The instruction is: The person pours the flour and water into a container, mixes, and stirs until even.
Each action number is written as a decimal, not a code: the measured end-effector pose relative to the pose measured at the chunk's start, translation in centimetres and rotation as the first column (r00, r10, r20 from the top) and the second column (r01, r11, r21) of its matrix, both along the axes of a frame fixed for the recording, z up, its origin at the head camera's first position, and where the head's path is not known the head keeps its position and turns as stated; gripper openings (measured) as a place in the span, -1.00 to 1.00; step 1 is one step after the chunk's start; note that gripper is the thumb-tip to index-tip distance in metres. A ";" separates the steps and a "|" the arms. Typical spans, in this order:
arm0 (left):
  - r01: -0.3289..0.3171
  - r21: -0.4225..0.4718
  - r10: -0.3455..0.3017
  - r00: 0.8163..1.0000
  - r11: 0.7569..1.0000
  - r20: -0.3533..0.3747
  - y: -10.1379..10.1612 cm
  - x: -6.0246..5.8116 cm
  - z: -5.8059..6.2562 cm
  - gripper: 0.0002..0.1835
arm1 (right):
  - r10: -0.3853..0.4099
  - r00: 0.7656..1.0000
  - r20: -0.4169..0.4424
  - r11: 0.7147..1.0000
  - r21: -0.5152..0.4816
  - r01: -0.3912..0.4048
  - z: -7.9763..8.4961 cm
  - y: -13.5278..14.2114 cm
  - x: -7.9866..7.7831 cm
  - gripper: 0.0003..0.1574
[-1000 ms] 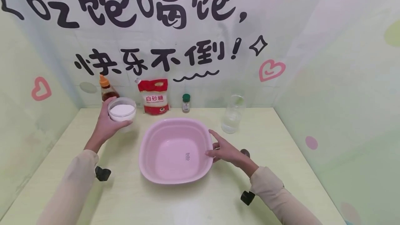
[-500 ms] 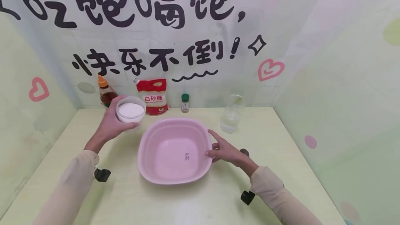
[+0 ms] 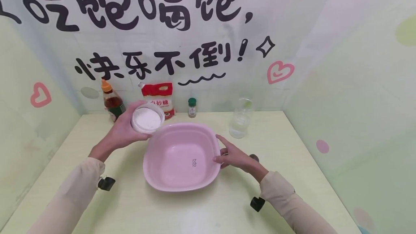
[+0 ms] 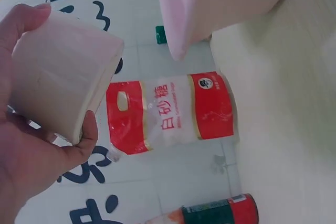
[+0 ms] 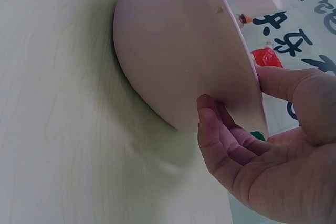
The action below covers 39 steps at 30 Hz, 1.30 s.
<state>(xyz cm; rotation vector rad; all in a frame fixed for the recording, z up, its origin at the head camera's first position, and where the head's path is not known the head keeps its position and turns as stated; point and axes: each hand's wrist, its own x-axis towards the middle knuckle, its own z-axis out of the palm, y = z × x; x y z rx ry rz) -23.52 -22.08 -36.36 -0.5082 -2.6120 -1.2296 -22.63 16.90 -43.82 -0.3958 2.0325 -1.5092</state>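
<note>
My left hand (image 3: 125,129) grips a clear round tub of white powder (image 3: 147,119), tilted to the right at the pink basin's back left rim. In the left wrist view the tub (image 4: 63,72) shows its side and base, with thumb and fingers wrapped around it. The pink basin (image 3: 182,187) sits on the table, its inside bare apart from a small printed mark. My right hand (image 3: 235,156) pinches the basin's right rim; in the right wrist view the thumb lies over the rim and curled fingers are under it on the basin's outer wall (image 5: 163,40).
Along the back wall stand a sauce bottle with an orange cap (image 3: 113,102), a red and white sugar bag (image 3: 159,91) and a small green-capped shaker (image 3: 192,107). A clear glass of liquid (image 3: 239,122) stands behind the basin's right side. Walls enclose the table (image 3: 201,216).
My left hand has carried the tub rightward from beside the sauce bottle to the basin's back left rim, tilting it more. The right hand and basin stay in place.
</note>
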 end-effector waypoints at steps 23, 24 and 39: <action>0.078 -0.357 -0.126 0.985 0.931 -0.115 3.7 0.5 1.3 0.05 | 0.001 1.000 -0.006 1.000 0.002 -0.001 0.0 0.0 -0.1 0.20; 0.079 -0.376 -0.131 0.985 0.923 -0.115 3.8 0.5 1.4 0.05 | 0.002 1.000 -0.006 1.000 0.003 -0.002 0.1 0.0 -0.1 0.20; 0.122 -0.562 -0.215 0.971 0.818 -0.101 4.9 0.2 1.2 0.03 | 0.004 1.000 -0.021 1.000 0.010 -0.004 0.1 0.1 -0.1 0.22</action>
